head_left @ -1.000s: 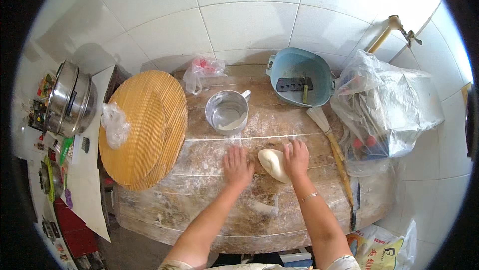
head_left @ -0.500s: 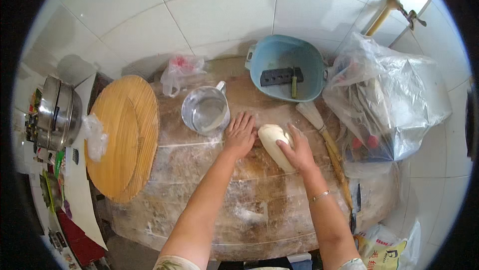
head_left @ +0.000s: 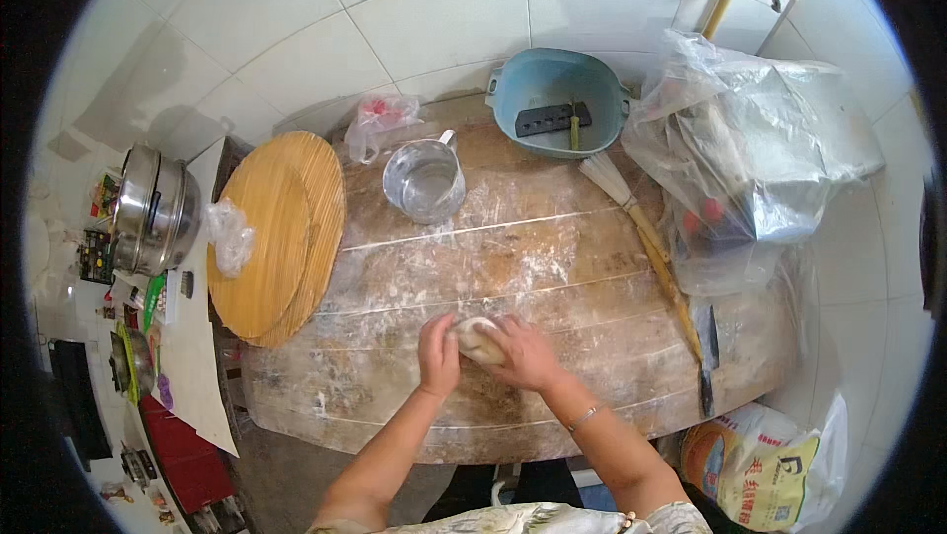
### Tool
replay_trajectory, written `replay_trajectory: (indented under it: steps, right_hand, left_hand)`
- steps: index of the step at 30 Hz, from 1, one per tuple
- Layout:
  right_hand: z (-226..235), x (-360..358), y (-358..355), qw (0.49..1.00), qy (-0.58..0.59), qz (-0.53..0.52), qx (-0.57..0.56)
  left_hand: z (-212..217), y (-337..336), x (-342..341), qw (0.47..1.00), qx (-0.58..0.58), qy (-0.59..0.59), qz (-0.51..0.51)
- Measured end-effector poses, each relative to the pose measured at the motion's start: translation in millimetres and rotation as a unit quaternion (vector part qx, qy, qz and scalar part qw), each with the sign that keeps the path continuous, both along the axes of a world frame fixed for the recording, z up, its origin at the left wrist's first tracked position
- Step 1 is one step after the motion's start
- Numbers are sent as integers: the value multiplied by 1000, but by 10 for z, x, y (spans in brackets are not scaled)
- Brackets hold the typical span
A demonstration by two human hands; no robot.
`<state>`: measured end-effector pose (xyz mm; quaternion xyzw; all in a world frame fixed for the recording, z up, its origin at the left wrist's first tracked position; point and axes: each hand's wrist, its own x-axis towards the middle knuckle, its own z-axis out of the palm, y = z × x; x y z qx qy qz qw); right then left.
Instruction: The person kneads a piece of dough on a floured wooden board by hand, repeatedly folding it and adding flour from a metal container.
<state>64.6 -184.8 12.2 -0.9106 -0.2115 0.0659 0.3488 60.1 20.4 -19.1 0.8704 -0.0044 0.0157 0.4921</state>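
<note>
A pale lump of dough (head_left: 480,341) lies on the floury wooden board (head_left: 434,283), near its front edge. My left hand (head_left: 439,356) cups the dough from the left, its fingers held together against that side. Over the dough's right side curl the fingers of my right hand (head_left: 525,353), thumb toward me; part of the lump is hidden under them. Both hands grip it between them. Farther back stands a silvery mug (head_left: 424,181) with a handle, seemingly with water in it.
A blue-grey basin (head_left: 557,75) holds a black slotted strip and a green-handled tool. At right lie a long-handled brush (head_left: 646,228), a knife (head_left: 707,356) and a plastic-covered box (head_left: 779,140). Round wooden lids (head_left: 271,238) and steel pots (head_left: 153,209) stand left.
The dough has come toward me from beside the mug, and looks shorter and rounder. My left hand, flat on the board before, now presses on it with the right. The view has shifted.
</note>
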Motion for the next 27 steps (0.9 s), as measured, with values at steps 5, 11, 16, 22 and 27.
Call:
replay_trajectory:
  steps: [5, 11, 16, 22, 27]
  right_hand:
    - [140, -633, 90, 985, 16, -109, 136]
    - [-399, -1209, 500, 942, -92, -321, 9]
    - [-488, -709, 369, 942, -49, -328, -48]
    - [-492, 422, 148, 903, -143, -405, -4]
    - [-353, 597, 156, 944, -92, -316, -29]
  left_hand:
    - [304, -368, -60, 976, 95, 20, -195]
    - [260, -335, -974, 963, 180, -115, -162]
    - [68, -474, -331, 956, 206, -145, -148]
    - [-72, -856, 711, 976, 195, -80, -57]
    - [-227, -756, 789, 983, 151, -82, -62]
